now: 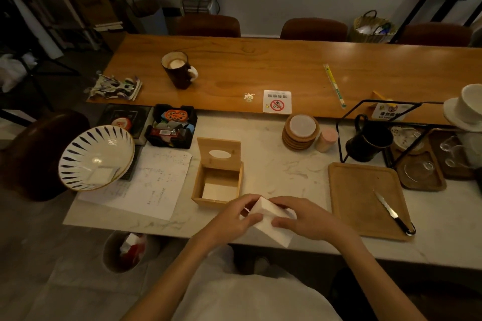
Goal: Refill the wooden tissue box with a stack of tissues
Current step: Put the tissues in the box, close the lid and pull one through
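While the counter (287,172) carries an open box (217,182), lid up, the 2 hands hold a tilted tissue stack (271,219) just near-right of it: left hand (232,219) and right hand (300,219) clasping opposite ends.

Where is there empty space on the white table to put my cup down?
Bare marble lies between the wooden tissue box and the cutting board. The board is free except for the knife. Left of the box it's crowded: paper sheet, striped bowl.
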A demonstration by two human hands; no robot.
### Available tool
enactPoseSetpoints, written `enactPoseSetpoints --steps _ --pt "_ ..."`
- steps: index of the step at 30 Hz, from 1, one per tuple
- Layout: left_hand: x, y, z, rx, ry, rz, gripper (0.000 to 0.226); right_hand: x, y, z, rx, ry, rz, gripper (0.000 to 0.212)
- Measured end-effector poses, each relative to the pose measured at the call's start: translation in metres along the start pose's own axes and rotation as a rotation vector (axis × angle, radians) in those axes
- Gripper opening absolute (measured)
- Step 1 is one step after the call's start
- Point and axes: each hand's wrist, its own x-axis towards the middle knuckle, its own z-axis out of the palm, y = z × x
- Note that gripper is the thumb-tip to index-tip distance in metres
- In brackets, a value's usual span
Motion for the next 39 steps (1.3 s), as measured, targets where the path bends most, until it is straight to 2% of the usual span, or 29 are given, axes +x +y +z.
enactPoseSetpoints --steps 2,4,7,9,10,12,13,15,17,20,26,29,34,39 --pt "-0.003 0.004 -0.024 -0.015 -0.032 0.001 0.037 0.013 -0.023 -0.003 -0.027 0.019 0.01 0.044" --pt "-0.006 0.003 -0.05 -0.03 0.012 0.006 0.038 0.023 -0.042 -0.01 -0.021 0.057 0.028 0.041" --pt "-0.003 -0.008 -0.09 -0.101 0.313 0.047 0.026 0.031 -0.064 -0.023 0.063 0.14 0.055 0.044" --pt "0.004 -0.024 -0.114 -0.074 0.472 -0.08 0.024 0.037 -0.082 -0.029 0.083 0.171 0.067 0.045" --pt "0.007 -0.032 -0.124 -0.044 0.439 -0.193 0.033 0.043 -0.093 -0.029 0.044 0.177 0.06 0.044" --pt "0.013 -0.049 -0.136 -0.025 0.201 -0.388 0.058 0.063 -0.116 -0.021 -0.097 0.193 0.027 0.044" --pt "0.014 -0.056 -0.139 -0.037 0.079 -0.423 0.067 0.074 -0.127 -0.014 -0.178 0.202 0.007 0.043" --pt "0.013 -0.062 -0.14 -0.097 -0.075 -0.404 0.073 0.096 -0.142 0.0 -0.32 0.184 0.007 0.047" --pt "0.013 -0.064 -0.141 -0.153 -0.138 -0.359 0.072 0.113 -0.147 0.012 -0.408 0.116 0.044 0.053" --pt "0.012 -0.066 -0.146 -0.173 -0.154 -0.326 0.066 0.129 -0.141 0.022 -0.41 -0.033 0.133 0.054" --pt "0.011 -0.072 -0.15 -0.119 -0.179 -0.274 0.064 0.162 -0.134 0.024 -0.363 -0.324 0.264 0.038" --pt "0.011 -0.073 -0.15 -0.115 -0.178 -0.261 0.064 0.172 -0.134 0.022 -0.388 -0.42 0.317 0.045" --pt "0.013 -0.076 -0.149 -0.106 -0.184 -0.258 0.065 0.179 -0.136 0.024 -0.369 -0.439 0.357 0.054" --pt "0.015 -0.078 -0.151 -0.103 -0.193 -0.273 0.066 0.175 -0.129 0.027 -0.319 -0.334 0.353 0.055"
